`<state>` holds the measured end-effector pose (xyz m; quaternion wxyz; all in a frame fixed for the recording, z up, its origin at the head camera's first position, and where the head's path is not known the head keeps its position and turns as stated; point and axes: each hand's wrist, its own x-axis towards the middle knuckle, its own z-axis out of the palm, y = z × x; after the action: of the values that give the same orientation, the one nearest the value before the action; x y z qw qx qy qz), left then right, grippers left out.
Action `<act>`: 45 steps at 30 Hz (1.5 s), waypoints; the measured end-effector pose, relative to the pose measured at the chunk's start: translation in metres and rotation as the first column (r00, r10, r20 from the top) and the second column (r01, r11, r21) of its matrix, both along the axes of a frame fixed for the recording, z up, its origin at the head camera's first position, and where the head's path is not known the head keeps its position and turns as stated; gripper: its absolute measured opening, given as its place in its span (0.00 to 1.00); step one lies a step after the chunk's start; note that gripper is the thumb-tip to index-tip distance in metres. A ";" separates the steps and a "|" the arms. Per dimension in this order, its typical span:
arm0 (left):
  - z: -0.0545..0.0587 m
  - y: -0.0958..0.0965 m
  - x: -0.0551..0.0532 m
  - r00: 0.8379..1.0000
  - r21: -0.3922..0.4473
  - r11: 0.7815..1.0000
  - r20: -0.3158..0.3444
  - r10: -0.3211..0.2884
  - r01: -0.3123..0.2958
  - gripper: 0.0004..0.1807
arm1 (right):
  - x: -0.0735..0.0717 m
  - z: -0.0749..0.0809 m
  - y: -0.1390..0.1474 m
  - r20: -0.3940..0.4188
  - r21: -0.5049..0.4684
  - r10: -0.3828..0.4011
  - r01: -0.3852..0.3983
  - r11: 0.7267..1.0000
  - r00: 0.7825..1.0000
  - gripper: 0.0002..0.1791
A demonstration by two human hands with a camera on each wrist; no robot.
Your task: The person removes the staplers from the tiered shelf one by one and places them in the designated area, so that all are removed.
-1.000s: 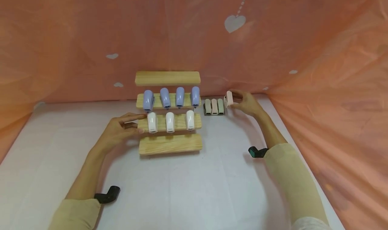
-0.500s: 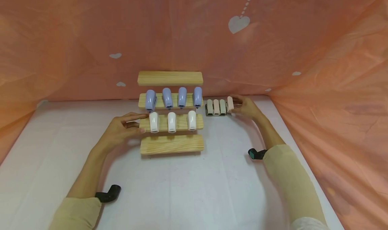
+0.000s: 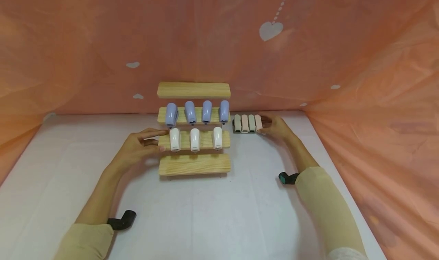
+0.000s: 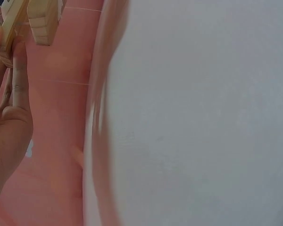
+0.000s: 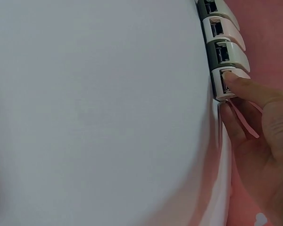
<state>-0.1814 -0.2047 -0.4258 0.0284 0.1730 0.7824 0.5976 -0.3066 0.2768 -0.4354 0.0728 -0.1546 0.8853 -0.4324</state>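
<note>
My right hand [image 3: 276, 128] pinches a pink mini stapler [image 5: 220, 85] at the right end of a short row, its thumb on the stapler's front face. Left of it in the head view stand a green stapler [image 3: 252, 123], another pink one [image 3: 244, 123] and a grey-green one [image 3: 237, 123]. With thumb and fingers my left hand [image 3: 137, 147] grips the left end of a tiered wooden shelf [image 3: 205, 140]. Three white staplers [image 3: 194, 139] lie on the tier it holds, and several lilac staplers [image 3: 207, 111] on the one above.
The shelf's top board [image 3: 193, 90] and bottom board [image 3: 194, 165] carry nothing. A white cloth [image 3: 205, 214] covers the table. Orange-pink sheeting [image 3: 205, 35] with pale hearts hangs behind and on both sides, close behind the shelf and stapler row.
My right hand has lowered the pink stapler and brought it left, from apart and tilted to upright beside the green one. The left hand keeps its grip on the shelf.
</note>
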 end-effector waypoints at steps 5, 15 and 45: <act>0.000 0.000 -0.001 1.000 0.000 1.000 0.003 0.009 -0.009 0.28 | 0.000 -0.005 0.000 0.002 -0.021 -0.021 0.021 1.000 1.000 0.40; -0.001 0.000 -0.004 0.999 0.002 1.000 0.036 0.014 -0.014 0.29 | 0.004 -0.004 -0.001 -0.051 0.002 -0.051 0.051 0.999 0.997 0.42; -0.001 0.000 0.002 1.000 0.000 1.000 0.012 0.015 -0.015 0.28 | 0.063 0.088 -0.067 -0.356 -0.285 0.049 -0.158 0.945 0.933 0.31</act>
<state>-0.1790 -0.2045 -0.4271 0.0288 0.1634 0.7836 0.5987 -0.2437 0.2100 -0.3477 -0.0852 -0.2841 0.7961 -0.5274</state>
